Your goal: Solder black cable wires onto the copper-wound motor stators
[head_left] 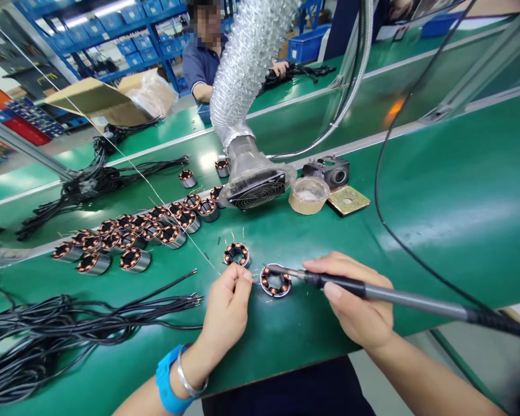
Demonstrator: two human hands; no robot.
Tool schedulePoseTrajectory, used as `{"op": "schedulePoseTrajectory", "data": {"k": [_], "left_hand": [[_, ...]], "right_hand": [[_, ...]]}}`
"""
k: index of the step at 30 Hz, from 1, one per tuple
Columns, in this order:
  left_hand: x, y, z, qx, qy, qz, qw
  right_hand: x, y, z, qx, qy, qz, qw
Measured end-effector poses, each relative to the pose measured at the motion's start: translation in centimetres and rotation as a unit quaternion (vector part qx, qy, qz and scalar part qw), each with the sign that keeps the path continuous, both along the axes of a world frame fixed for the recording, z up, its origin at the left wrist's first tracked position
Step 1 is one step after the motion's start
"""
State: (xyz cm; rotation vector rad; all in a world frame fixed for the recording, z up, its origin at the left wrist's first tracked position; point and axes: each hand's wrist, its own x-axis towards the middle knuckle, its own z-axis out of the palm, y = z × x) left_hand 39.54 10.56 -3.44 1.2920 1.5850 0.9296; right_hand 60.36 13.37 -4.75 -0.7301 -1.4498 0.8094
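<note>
Green bench (pixel 455 190): fills most of the view, running from left to right beneath everything else.
Silver duct (pixel 238 81): hangs over the middle, its fan mouth (pixel 260 192) just beyond the hands, probably to draw off fumes.
Black cables (pixel 60 323): looped at the left, stripped ends toward the work, seemingly within easy reach.
Soldering iron (pixel 407 297): slants in from the right, tip at the near ring.
Right hand (pixel 366 320): grasps the iron like a pen, presumably for fine control.
Left hand (pixel 225 306): thumb and forefinger pinched on fine leads (pixel 255 278), apparently steadying them at the ring's edge.
Rows of copper-wound rings (pixel 93 263): grouped beyond the cables, perhaps to leave working room.
Near ring (pixel 274 292): flat on the bench between both hands.
Pale strand (pixel 199 250): descends from upper left to the left fingertips; whether it is gripped, I cannot tell.
</note>
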Motion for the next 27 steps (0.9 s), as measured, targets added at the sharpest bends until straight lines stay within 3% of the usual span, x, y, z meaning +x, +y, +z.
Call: {"op": "schedulePoseTrajectory", "data": {"k": [4, 11, 27], "left_hand": [[-0.1, 0.0, 0.1, -0.002, 0.007, -0.006, 1.0], [0.1, 0.1, 0.3, -0.004, 0.005, -0.01, 1.0], [0.2, 0.1, 0.7, 0.004, 0.033, -0.024, 0.999]], "right_hand": [[-0.2, 0.3, -0.8, -0.057, 0.048, -0.008, 0.997], [-0.3, 0.0, -0.7, -0.065, 0.032, 0.003, 0.997], [-1.0, -0.5, 2.2, 0.079, -0.08, 0.01, 0.994]]}}
